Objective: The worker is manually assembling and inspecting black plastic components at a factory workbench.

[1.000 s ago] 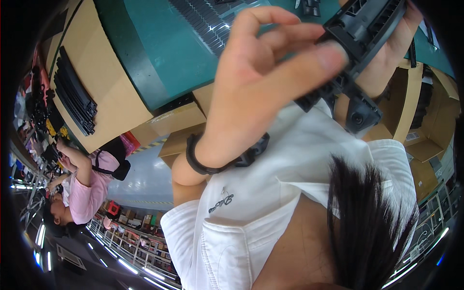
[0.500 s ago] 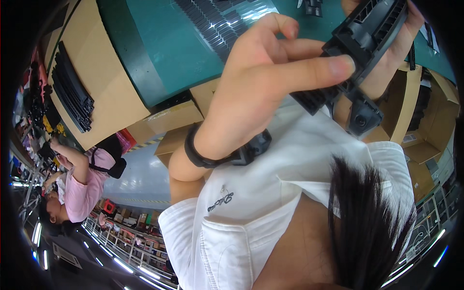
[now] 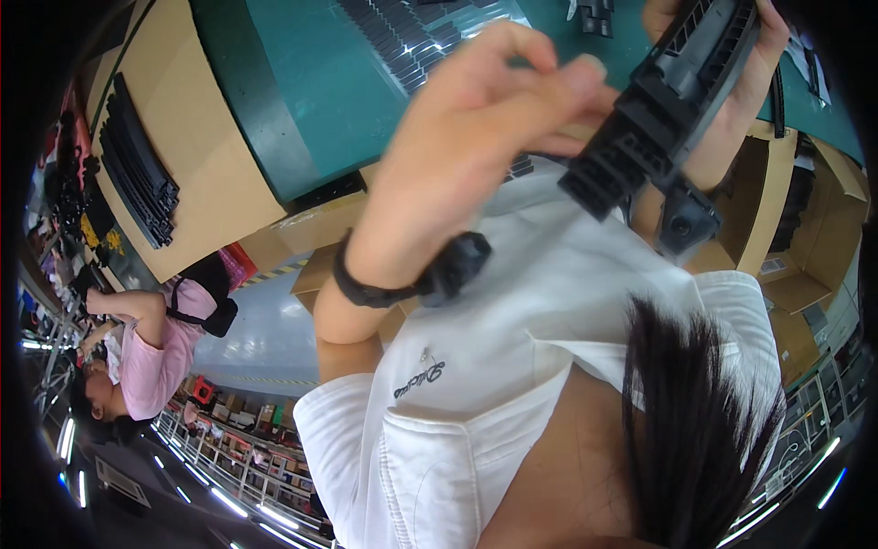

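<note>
My right hand (image 3: 732, 119) is closed around a long black plastic part (image 3: 649, 119) with slotted, ribbed sections. The part is held tilted in front of my chest, over the near edge of the green table. My left hand (image 3: 494, 101) is just left of the part, slightly blurred. Its fingers are curled and the thumb is bent in toward them; whatever may be between them is hidden. Black straps with small black devices are on both wrists, the left device (image 3: 455, 267) and the right device (image 3: 688, 220).
Dark strips (image 3: 393, 41) lie in rows on the green table (image 3: 302, 110). Curved black strips (image 3: 137, 169) rest on cardboard at left. A small black part (image 3: 596, 18) lies at the far side. Open cardboard boxes (image 3: 814, 247) stand at right. A person in pink (image 3: 165, 352) works at left.
My left thumb has come off the black part, and the left hand has drawn back a little to the left. The part has shifted slightly in my right hand's hold.
</note>
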`<state>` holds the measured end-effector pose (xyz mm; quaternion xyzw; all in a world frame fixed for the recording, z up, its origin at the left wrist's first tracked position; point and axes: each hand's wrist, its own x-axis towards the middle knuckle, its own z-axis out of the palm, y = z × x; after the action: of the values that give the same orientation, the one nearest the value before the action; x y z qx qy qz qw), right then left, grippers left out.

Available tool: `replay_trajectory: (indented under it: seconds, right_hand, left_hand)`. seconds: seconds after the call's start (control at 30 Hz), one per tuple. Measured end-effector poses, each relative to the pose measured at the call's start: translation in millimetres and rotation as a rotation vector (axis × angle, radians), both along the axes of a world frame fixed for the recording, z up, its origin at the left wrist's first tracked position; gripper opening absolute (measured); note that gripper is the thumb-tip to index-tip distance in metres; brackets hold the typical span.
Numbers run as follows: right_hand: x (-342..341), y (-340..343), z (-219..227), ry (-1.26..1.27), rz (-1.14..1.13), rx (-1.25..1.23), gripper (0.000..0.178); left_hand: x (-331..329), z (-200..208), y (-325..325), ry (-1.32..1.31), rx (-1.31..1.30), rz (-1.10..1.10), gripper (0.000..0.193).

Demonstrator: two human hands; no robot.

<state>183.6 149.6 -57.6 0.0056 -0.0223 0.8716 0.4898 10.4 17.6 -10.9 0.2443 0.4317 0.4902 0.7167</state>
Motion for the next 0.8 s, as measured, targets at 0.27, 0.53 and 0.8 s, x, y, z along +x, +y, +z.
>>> replay_trajectory:
  seconds: [0.27, 0.53, 0.8]
  right_hand:
    - [8.9, 0.9, 1.2, -0.148, -0.117, 0.121, 0.026]
    - [36.0, 35.8, -45.7, 0.044, -0.017, -0.371, 0.025]
    - [4.6, -2.2, 10.5, -0.256, -0.072, 0.082, 0.019]
  left_hand:
    - [-62.3, -50.0, 33.6, 1.538, 0.722, -0.054, 0.016]
    - [-88.5, -54.3, 56.2, 1.472, 0.892, -0.411, 0.012]
    - [-80.2, -39.6, 69.1, 1.508, 0.9, -0.583, 0.009]
